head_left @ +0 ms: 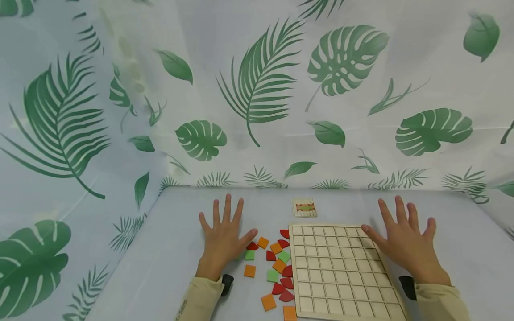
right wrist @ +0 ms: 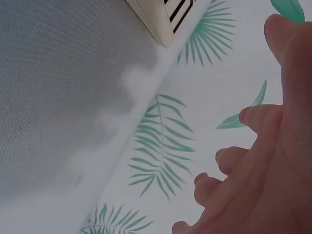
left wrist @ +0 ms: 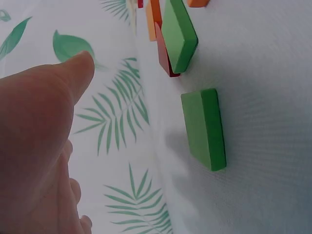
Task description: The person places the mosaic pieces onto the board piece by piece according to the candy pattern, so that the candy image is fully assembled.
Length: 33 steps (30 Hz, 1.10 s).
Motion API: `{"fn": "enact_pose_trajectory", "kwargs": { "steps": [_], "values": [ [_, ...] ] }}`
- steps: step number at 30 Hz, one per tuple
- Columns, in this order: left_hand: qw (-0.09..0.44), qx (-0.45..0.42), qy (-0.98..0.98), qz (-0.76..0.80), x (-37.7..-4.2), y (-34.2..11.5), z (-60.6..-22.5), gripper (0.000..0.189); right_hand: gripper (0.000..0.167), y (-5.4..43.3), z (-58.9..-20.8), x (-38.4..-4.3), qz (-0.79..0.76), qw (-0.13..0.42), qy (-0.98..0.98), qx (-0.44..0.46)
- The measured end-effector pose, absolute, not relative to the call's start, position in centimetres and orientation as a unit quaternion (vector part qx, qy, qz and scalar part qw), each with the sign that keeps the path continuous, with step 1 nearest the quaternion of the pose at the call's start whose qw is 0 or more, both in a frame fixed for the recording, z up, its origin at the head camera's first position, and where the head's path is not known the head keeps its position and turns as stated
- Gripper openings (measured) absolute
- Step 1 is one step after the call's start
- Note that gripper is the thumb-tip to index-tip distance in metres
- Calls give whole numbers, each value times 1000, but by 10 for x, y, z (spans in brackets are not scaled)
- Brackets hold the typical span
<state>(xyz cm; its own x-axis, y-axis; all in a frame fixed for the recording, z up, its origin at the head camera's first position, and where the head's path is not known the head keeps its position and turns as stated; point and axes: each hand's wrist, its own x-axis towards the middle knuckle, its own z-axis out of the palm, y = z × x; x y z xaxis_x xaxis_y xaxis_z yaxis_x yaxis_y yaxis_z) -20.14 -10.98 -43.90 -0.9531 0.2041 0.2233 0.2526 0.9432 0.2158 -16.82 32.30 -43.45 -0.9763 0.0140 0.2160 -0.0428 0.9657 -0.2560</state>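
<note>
My left hand (head_left: pixel 222 238) is spread flat with fingers apart, left of a scatter of coloured pieces, its thumb over a red quarter-round piece (head_left: pixel 252 246). In the left wrist view a green square piece (left wrist: pixel 202 129) lies below that thumb. My right hand (head_left: pixel 413 243) is spread too, its thumb overlapping the top right corner of a wooden grid board (head_left: pixel 337 267). Neither hand holds anything. Between the left hand and the board lie several orange squares (head_left: pixel 250 271), green squares (head_left: pixel 272 276) and red quarter-rounds (head_left: pixel 287 295).
Behind the board lies a small pattern card (head_left: pixel 304 207) with a red, orange and green design on a grid. A white cloth with green leaves (head_left: pixel 261 80) hangs behind and to the sides of the pale table (head_left: pixel 160 267). Dark wrist devices (head_left: pixel 227 284) sit at both cuffs.
</note>
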Motion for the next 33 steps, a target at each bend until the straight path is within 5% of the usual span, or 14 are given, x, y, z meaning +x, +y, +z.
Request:
{"fn": "enact_pose_trajectory", "kwargs": {
  "steps": [20, 33],
  "values": [
    [80, -118, -984, -108, -206, -111, -433, 90, 89, 331, -421, -171, 215, -14, -974, 75],
    [53, -112, -985, -122, -204, -113, -433, 91, 89, 334, -417, -168, 260, -48, -961, 81]
  ]
}}
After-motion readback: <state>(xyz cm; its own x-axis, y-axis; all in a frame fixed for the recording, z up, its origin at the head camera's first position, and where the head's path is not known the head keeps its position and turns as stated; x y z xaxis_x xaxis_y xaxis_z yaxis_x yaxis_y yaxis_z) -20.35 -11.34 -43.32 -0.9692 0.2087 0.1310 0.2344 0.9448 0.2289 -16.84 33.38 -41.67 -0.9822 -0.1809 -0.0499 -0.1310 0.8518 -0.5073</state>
